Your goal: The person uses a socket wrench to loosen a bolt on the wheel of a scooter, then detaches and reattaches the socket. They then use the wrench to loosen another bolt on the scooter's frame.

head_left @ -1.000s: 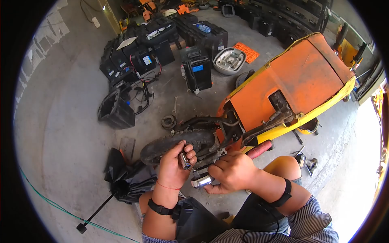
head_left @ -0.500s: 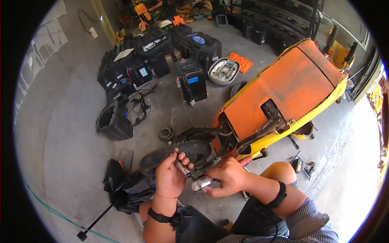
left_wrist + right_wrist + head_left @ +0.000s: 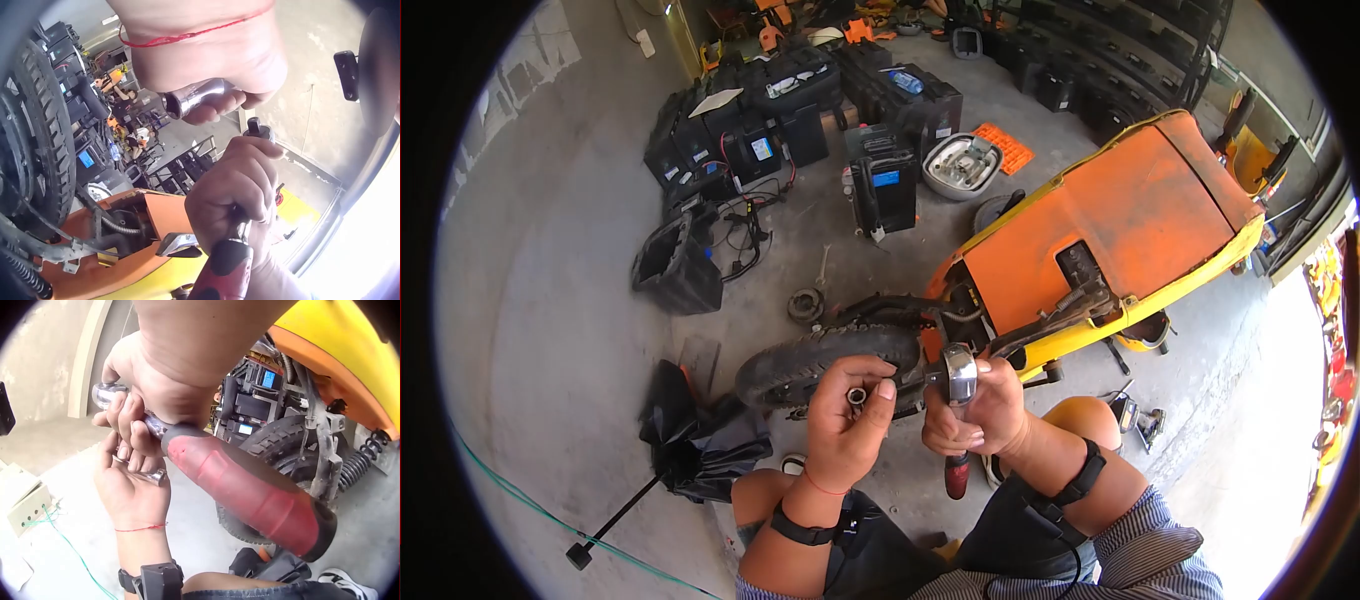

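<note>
My left hand is curled round a chrome socket, its open end facing up in the head view. The left wrist view shows the long, shiny socket lying across the fingers. My right hand grips a ratchet wrench around its neck. Its chrome head points up and away from me, and the red and black handle sticks out below the fist. A square drive stub shows on the head, apart from the socket. Both hands are in front of the motorbike's wheel.
The orange and yellow motorbike body lies ahead to the right. Black battery boxes stand farther off, near a grey basin. A spanner is on the floor, a black bag at my left, a power tool at my right.
The ratchet has swung round: its handle pointed away to the right and now points down toward me. Its head has moved up and away from the socket. My left fingers have curled further over the socket.
</note>
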{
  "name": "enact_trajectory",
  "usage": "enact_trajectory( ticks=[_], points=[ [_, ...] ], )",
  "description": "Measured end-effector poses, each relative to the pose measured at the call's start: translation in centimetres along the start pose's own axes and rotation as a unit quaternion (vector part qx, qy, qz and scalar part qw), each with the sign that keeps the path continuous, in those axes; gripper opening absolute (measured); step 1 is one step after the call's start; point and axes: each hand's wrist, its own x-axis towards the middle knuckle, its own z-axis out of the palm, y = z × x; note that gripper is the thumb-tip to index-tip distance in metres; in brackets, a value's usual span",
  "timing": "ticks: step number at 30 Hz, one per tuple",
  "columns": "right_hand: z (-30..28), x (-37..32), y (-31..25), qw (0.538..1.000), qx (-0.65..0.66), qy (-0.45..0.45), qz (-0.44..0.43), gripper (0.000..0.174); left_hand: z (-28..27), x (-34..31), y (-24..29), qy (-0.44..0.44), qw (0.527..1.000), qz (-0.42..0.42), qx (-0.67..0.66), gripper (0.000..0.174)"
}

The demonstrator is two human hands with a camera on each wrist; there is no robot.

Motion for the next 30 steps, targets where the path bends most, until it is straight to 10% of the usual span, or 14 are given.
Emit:
enact_trajectory(
  ticks=[16, 30],
  points=[
    [0.7, 0.7, 0.5, 0.999, 0.027, 0.036, -0.009, 0.066, 0.6, 0.0, 0.3, 0.005, 0.963, 0.178, 0.204, 0.022],
    [0.1, 0.3, 1.1, 0.999, 0.007, 0.043, 0.033, 0.069, 0.1, 0.1, -0.1, -0.029, 0.992, 0.056, 0.112, 0.026]
  ],
)
